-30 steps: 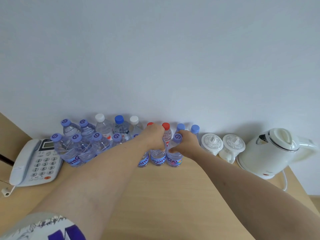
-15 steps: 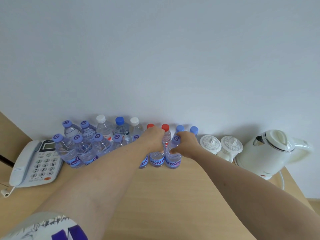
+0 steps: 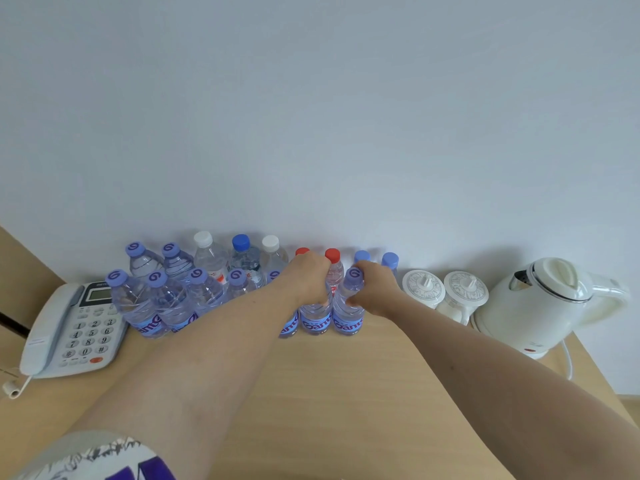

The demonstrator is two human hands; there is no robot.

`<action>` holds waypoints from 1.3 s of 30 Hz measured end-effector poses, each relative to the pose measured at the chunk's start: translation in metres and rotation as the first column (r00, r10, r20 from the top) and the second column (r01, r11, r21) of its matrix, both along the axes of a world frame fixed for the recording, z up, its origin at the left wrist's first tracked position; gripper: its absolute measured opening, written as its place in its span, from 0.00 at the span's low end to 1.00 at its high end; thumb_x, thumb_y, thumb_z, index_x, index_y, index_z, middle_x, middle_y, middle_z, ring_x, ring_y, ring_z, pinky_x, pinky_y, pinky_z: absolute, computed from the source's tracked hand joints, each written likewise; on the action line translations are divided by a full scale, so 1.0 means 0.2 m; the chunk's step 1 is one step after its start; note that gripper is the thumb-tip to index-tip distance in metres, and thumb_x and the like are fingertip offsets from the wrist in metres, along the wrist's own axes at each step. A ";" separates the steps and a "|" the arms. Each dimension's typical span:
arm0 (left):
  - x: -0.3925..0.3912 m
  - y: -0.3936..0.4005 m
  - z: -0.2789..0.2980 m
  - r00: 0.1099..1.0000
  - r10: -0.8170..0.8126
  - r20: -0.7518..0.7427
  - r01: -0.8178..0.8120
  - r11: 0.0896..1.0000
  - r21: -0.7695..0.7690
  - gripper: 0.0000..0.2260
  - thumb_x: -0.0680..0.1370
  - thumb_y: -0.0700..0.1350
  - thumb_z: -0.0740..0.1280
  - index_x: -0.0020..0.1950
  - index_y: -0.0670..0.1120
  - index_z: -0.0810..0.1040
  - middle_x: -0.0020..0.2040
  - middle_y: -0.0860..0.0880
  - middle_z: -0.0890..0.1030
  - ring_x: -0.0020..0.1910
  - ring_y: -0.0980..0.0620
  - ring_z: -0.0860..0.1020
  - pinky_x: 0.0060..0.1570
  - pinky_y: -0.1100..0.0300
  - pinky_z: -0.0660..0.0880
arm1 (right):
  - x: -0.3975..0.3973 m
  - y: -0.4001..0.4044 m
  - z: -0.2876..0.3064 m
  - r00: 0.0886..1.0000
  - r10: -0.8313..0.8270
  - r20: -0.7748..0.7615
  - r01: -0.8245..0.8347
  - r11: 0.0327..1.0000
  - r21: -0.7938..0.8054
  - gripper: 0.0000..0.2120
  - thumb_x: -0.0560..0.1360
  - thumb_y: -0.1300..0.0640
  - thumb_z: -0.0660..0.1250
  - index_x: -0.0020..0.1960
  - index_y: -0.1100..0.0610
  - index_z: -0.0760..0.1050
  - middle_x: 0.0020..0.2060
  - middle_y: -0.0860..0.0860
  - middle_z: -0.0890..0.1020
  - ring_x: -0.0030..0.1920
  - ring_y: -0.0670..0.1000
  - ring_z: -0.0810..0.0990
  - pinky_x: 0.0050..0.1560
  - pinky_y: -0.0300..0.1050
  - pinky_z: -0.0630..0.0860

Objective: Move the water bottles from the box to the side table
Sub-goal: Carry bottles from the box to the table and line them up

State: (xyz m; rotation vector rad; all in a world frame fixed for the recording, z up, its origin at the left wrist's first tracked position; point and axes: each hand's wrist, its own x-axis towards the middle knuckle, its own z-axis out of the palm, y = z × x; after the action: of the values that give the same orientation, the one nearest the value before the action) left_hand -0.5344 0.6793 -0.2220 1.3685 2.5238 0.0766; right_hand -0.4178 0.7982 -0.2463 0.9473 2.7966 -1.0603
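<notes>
Several clear water bottles [image 3: 173, 306] with purple, white, blue and red caps stand in rows against the wall on the wooden side table [image 3: 346, 393]. My left hand [image 3: 306, 280] grips the top of a purple-labelled bottle [image 3: 315, 318] in the front row. My right hand [image 3: 375, 289] grips the neck of the purple-capped bottle [image 3: 349, 313] beside it. Both bottles stand upright on the table. The box is out of view.
A white desk phone [image 3: 69, 330] lies at the left end of the table. Two white lidded cups [image 3: 424, 289] [image 3: 465, 294] and a white electric kettle [image 3: 547, 303] with its cord stand at the right. The wall runs just behind the bottles.
Both hands stay on the same two bottles. The view has shifted slightly; the bottles have barely moved.
</notes>
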 end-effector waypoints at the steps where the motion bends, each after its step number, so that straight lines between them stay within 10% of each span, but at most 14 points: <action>1: 0.00 0.00 0.00 1.000 0.000 0.003 0.000 1.000 0.000 0.13 0.73 0.41 0.76 0.53 0.41 0.78 0.50 0.42 0.81 0.50 0.43 0.81 0.44 0.54 0.77 | 0.00 0.00 0.00 1.000 0.003 0.004 -0.003 1.000 0.003 0.16 0.69 0.66 0.74 0.50 0.56 0.70 0.42 0.52 0.73 0.40 0.51 0.71 0.32 0.38 0.65; 10: 0.00 -0.05 -0.01 1.000 -0.022 -0.010 0.023 0.997 0.078 0.20 0.74 0.46 0.75 0.63 0.42 0.76 0.52 0.43 0.81 0.53 0.41 0.79 0.46 0.51 0.77 | 0.04 -0.07 0.00 0.994 -0.090 -0.059 0.091 0.995 0.025 0.26 0.70 0.65 0.73 0.65 0.58 0.70 0.41 0.50 0.74 0.45 0.55 0.76 0.44 0.50 0.76; 20: 0.26 0.15 0.17 0.955 -0.220 -0.199 0.255 0.952 0.170 0.17 0.75 0.51 0.68 0.63 0.48 0.75 0.58 0.46 0.76 0.61 0.42 0.73 0.51 0.50 0.68 | 0.46 -0.07 0.09 0.950 -0.308 -0.059 0.313 0.934 0.170 0.37 0.69 0.52 0.77 0.74 0.52 0.68 0.69 0.55 0.75 0.69 0.59 0.72 0.62 0.51 0.73; 39: 2.47 0.56 0.33 0.560 -0.806 -0.193 0.827 0.532 0.179 0.29 0.78 0.54 0.67 0.77 0.50 0.65 0.70 0.46 0.72 0.70 0.44 0.68 0.63 0.47 0.70 | 2.73 -0.24 0.30 0.491 -0.871 -0.026 0.821 0.452 0.348 0.42 0.70 0.49 0.77 0.78 0.46 0.60 0.71 0.50 0.70 0.71 0.57 0.66 0.65 0.51 0.68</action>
State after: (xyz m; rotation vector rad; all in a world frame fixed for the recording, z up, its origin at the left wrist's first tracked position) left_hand -0.0404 0.7922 -0.1567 2.5773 1.6718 0.1512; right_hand 0.1281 0.7498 -0.1872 2.5234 2.2878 -0.4243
